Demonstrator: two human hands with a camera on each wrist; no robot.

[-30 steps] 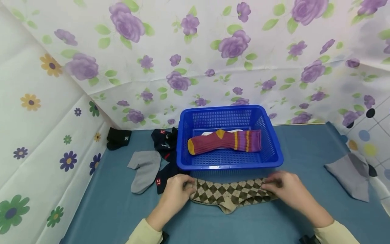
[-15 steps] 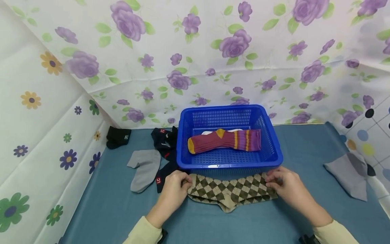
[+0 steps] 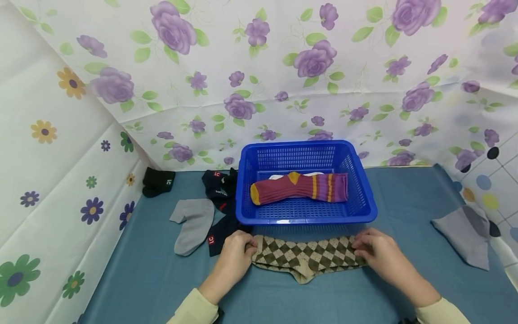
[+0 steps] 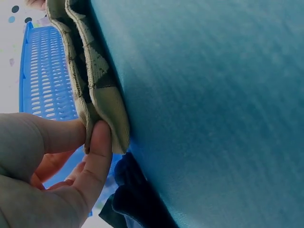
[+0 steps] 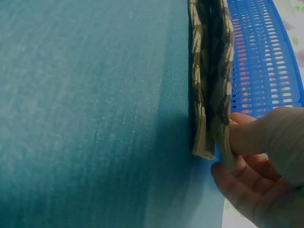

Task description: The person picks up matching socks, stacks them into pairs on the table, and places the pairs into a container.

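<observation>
The argyle socks are held stretched out sideways, just in front of the basket, heel bulge toward the person. Two layers can be seen in both wrist views. The left end is pinched between thumb and index finger of the left hand, and the right end is pinched the same way, more or less, by the right hand, where only the layer nearer the basket seems to be gripped.

Straight ahead, the way is taken up by the basket's front wall. Inside it, a maroon sock with yellow and purple bits is laid flat over something white, mostly covered. On the left, some dark socks are bunched against the basket and partly hidden by the left hand; how many can't be told. A gray sock is spread beside them, with a black sock placed farther off by the flowery sheet. Well over to the right, another gray piece is left near the spotted sheet.
</observation>
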